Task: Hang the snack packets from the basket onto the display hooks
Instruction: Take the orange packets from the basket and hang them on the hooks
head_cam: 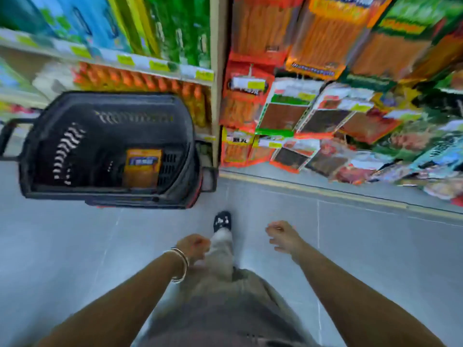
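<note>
A black plastic basket (62, 146) stands on the floor at the left, and one orange snack packet (142, 167) lies inside it near its right end. Rows of snack packets (288, 113) hang on the display rack at the upper right. My left hand (194, 246), with bangles on the wrist, is curled shut below the basket and holds nothing. My right hand (283, 235) hovers over the floor with fingers loosely apart, holding nothing. Both hands are well clear of the basket and of the rack. The whole view is blurred.
Shelves with bottles and orange goods (140, 81) run behind the basket. A beige upright post (216, 71) separates those shelves from the hook display. Grey floor tiles (350, 246) lie ahead. My leg and black shoe (221, 221) are between the hands.
</note>
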